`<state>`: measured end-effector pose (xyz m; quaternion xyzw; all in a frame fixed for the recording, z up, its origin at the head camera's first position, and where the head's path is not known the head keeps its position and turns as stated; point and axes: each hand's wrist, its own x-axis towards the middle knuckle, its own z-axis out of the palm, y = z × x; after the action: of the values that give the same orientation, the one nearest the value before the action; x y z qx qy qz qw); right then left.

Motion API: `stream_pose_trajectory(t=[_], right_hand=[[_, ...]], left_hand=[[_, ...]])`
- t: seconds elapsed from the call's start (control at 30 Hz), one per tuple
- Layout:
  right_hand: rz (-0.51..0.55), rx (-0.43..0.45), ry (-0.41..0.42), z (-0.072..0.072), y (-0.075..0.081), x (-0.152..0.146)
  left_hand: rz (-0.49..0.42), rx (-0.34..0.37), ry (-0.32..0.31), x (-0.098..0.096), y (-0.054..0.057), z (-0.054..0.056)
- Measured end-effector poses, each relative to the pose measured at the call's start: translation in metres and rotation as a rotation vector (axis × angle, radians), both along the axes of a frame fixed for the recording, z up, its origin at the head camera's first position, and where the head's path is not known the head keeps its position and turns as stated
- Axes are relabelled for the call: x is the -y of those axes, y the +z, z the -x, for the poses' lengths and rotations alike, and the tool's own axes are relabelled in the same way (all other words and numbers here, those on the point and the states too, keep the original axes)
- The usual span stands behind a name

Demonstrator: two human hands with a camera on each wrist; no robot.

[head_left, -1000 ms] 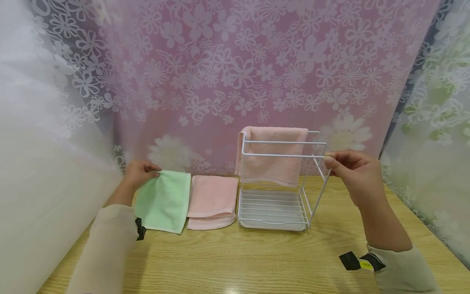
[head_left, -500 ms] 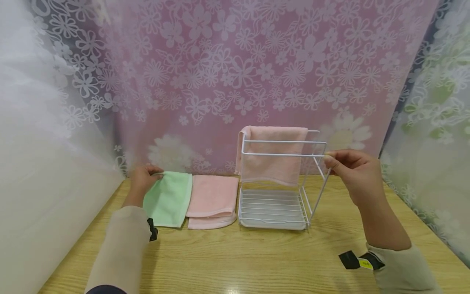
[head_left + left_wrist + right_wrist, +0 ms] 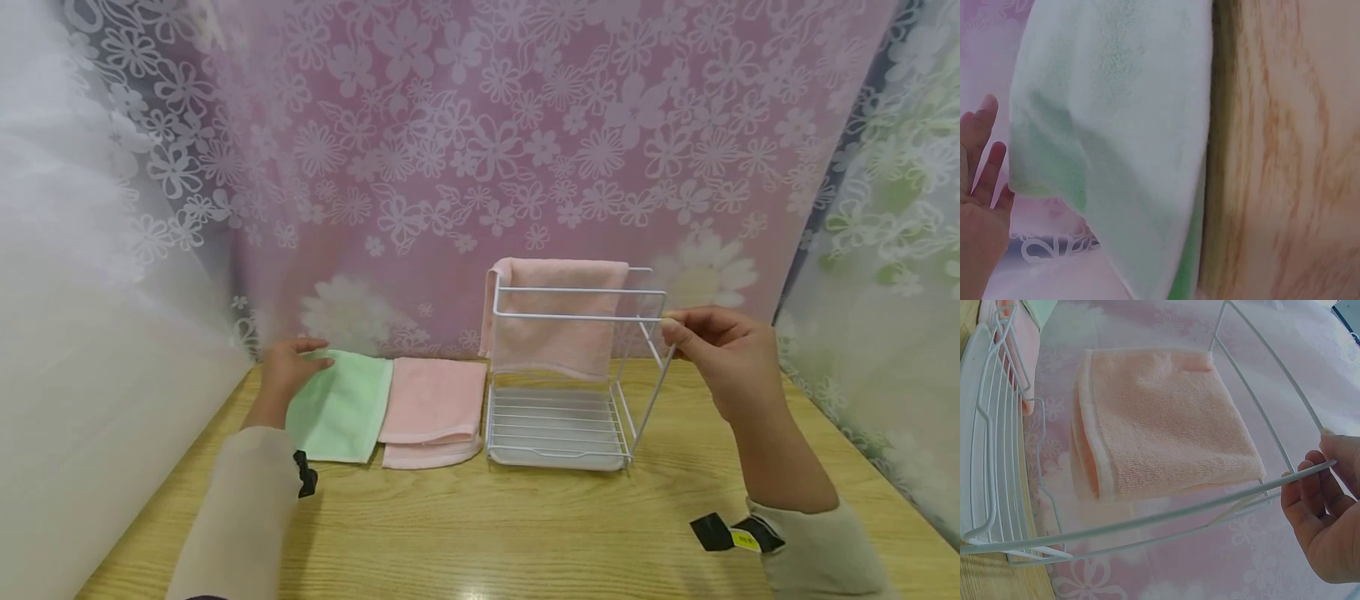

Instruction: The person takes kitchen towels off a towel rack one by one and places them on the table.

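Observation:
A light green towel (image 3: 341, 408) lies on the table at the left, partly over the edge of a folded pink towel (image 3: 435, 400). My left hand (image 3: 288, 368) is at its far left corner, thumb and fingers apart. In the left wrist view the fingers (image 3: 988, 175) are spread beside the green towel (image 3: 1110, 125). My right hand (image 3: 727, 354) pinches the top right corner of a white wire rack (image 3: 577, 317). Over the rack's rear bar hangs another pink towel (image 3: 555, 333), seen closely as a pink towel (image 3: 1166, 419) in the right wrist view.
The rack's base holds a white tray (image 3: 555, 460) under a wire grid. Behind the wooden table (image 3: 480, 533) hangs a pink floral curtain (image 3: 480, 167). White sheeting (image 3: 97, 333) closes the left side, and a flowered sheet (image 3: 885, 333) the right.
The green towel has moved right against the pink one and now lies flatter. My left hand moved with it, then parted its fingers from the corner. The right hand and rack stay put.

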<state>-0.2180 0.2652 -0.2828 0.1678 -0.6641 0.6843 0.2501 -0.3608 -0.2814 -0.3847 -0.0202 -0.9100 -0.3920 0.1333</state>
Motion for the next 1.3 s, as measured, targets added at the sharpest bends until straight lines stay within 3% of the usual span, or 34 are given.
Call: stream_pose_trajectory(t=[0.27, 0.67, 1.0, 1.3], right_hand=[[-0.011, 0.0, -0.008, 0.001, 0.0, 0.0], [-0.003, -0.007, -0.009, -0.001, 0.002, 0.002], [-0.008, 0.0, -0.014, 0.001, -0.001, 0.0], [-0.004, 0.002, -0.021, -0.001, 0.0, 0.0]], left_hand=[[0.009, -0.026, -0.044, 0.002, 0.001, -0.003], [-0.093, -0.04, -0.096, -0.007, -0.002, -0.013], [-0.145, 0.015, -0.131, -0.013, -0.007, -0.022], [-0.169, -0.076, -0.149, -0.02, -0.012, -0.029]])
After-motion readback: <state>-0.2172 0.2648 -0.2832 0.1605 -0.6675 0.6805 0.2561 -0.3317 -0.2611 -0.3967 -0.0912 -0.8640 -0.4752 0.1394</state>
